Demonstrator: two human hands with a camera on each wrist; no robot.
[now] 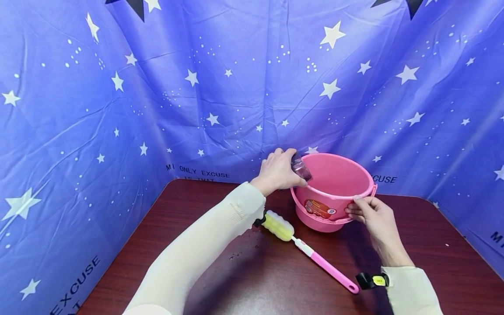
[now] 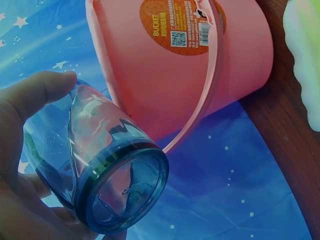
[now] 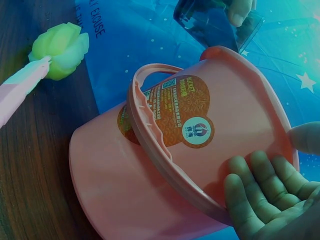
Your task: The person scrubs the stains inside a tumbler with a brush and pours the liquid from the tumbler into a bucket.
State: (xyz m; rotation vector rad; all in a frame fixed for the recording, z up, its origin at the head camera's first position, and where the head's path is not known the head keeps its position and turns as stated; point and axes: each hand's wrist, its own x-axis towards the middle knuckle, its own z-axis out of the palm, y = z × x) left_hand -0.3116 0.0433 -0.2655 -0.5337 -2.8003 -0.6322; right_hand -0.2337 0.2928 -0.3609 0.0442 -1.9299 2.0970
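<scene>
A pink plastic bucket (image 1: 320,225) stands on the table with its handle folded down over an orange label (image 2: 175,22). In the head view my left hand (image 1: 277,171) is at the bucket's left rim, gripping a clear drinking glass (image 1: 301,167). The left wrist view shows the glass tilted, its thick base turned toward the camera and the thumb near its mouth. My right hand (image 1: 376,221) pinches the bucket's rim on the right, thumb over the edge and fingers against the outer wall (image 3: 210,170). The bucket's bottom inside is hidden.
A bottle brush with a yellow and white sponge head (image 1: 278,226) and a pink handle (image 1: 334,271) lies in front of the bucket. Small wet drops (image 1: 235,255) dot the dark red table (image 1: 244,288). A blue star-patterned cloth (image 1: 244,78) hangs behind and at the sides.
</scene>
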